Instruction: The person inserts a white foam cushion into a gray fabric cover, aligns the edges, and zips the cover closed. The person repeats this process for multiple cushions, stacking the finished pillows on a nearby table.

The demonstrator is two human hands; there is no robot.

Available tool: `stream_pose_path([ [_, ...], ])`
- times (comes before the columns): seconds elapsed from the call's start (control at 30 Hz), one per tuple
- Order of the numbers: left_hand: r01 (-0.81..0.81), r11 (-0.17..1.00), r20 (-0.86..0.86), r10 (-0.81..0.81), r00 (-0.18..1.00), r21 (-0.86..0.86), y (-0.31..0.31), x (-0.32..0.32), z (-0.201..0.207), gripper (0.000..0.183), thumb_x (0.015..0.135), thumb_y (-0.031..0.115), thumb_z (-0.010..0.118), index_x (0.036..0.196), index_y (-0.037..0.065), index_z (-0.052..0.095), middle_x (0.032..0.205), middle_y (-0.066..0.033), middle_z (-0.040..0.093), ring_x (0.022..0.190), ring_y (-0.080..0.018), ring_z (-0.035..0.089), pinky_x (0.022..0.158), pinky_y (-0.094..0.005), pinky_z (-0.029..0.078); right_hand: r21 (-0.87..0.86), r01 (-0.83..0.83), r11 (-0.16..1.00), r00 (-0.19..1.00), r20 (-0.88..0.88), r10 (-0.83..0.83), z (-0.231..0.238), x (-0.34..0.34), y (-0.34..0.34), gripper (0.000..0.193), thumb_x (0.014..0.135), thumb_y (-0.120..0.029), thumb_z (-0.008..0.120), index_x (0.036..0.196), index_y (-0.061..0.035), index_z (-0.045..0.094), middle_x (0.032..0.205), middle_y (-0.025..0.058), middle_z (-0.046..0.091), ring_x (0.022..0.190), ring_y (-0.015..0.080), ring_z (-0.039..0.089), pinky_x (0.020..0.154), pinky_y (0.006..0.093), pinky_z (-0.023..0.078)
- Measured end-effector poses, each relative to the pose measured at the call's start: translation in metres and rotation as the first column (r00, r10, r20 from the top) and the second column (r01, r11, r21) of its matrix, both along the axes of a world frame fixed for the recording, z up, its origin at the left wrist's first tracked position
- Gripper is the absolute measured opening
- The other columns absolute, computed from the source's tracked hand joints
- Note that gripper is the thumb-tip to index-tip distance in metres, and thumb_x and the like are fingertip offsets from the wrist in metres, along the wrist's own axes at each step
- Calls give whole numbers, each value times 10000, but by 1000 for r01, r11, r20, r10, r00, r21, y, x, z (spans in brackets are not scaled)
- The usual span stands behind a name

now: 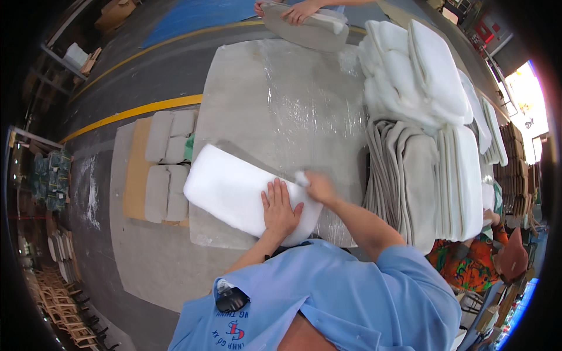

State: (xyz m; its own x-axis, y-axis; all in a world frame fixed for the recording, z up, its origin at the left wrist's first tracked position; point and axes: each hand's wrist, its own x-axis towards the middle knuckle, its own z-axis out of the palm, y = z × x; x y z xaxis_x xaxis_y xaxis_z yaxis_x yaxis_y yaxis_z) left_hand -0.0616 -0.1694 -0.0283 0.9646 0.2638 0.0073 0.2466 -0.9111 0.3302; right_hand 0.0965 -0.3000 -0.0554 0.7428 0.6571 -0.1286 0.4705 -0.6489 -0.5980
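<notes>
Along the left side of this work area, grey pads [156,190] lie in two columns over brown cardboard [136,167]. Next to them, on the near part of a plastic-covered grey surface [243,88], rests the white pad [228,183], its long axis slanting from far left to near right. Most of its length stretches leftward from both hands. The left hand [281,212] is the nearer, lying flat over the pad's right-hand portion, fingers extended and gripping nothing. Just right of it, by the pad's far right edge, the right hand [321,189] has its fingers curled in on a small white tuft [301,178]; blur keeps me from telling whether that belongs to the pad. Farther right, folded grey covers [404,175] stand beside white slabs [459,181].
</notes>
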Motion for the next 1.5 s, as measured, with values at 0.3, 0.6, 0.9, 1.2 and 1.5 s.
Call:
stream_pose_path([
  [0.3, -10, 1000, -22, 10, 1000, -4, 1, -1, -1, 947, 998, 546, 558, 1636, -79, 242, 1732, -268, 195, 1618, -452, 126, 1293, -617, 52, 100, -114, 988, 987, -100, 124, 28, 14, -45, 276, 902, -200, 659, 1139, -69, 714, 1119, 234, 729, 1073, 435, 683, 941, 517, 538],
  [0.6, 35, 999, -26, -35, 999, -18, -4, 3, 6, 960, 993, 570, 556, 1638, -72, 252, 1739, -259, 189, 1624, -437, 112, 1296, -610, 58, -14, 422, 907, 907, -17, -422, -3, 11, -81, 263, 870, -156, 656, 1103, -46, 709, 1119, 233, 731, 1094, 437, 678, 947, 524, 525],
  [0.9, 25, 1000, -45, -26, 999, -6, -3, 2, 5, 976, 996, 612, 524, 1643, -63, 248, 1745, -253, 175, 1625, -441, 100, 1301, -599, 32, 141, 156, 978, 985, -90, -145, -20, -31, -66, 301, 919, -308, 730, 1113, -79, 756, 1056, 206, 750, 1013, 432, 703, 892, 482, 555],
  [1.2, -7, 1000, -20, 7, 1000, 17, 7, -6, -2, 969, 996, 599, 536, 1640, -66, 251, 1740, -256, 185, 1621, -444, 120, 1299, -605, 42, -13, 213, 977, 963, -168, -212, 29, -6, -24, 298, 918, -288, 693, 1121, -74, 734, 1071, 214, 750, 1026, 436, 701, 918, 509, 548],
  [1.5, 16, 999, -21, -17, 1000, -37, -1, 1, 5, 980, 985, 582, 564, 1641, -70, 241, 1741, -249, 190, 1623, -437, 115, 1300, -601, 48, -67, 280, 958, 958, 90, -274, -2, 31, -60, 300, 859, -119, 637, 1146, -57, 698, 1110, 228, 742, 1060, 447, 696, 935, 541, 542],
])
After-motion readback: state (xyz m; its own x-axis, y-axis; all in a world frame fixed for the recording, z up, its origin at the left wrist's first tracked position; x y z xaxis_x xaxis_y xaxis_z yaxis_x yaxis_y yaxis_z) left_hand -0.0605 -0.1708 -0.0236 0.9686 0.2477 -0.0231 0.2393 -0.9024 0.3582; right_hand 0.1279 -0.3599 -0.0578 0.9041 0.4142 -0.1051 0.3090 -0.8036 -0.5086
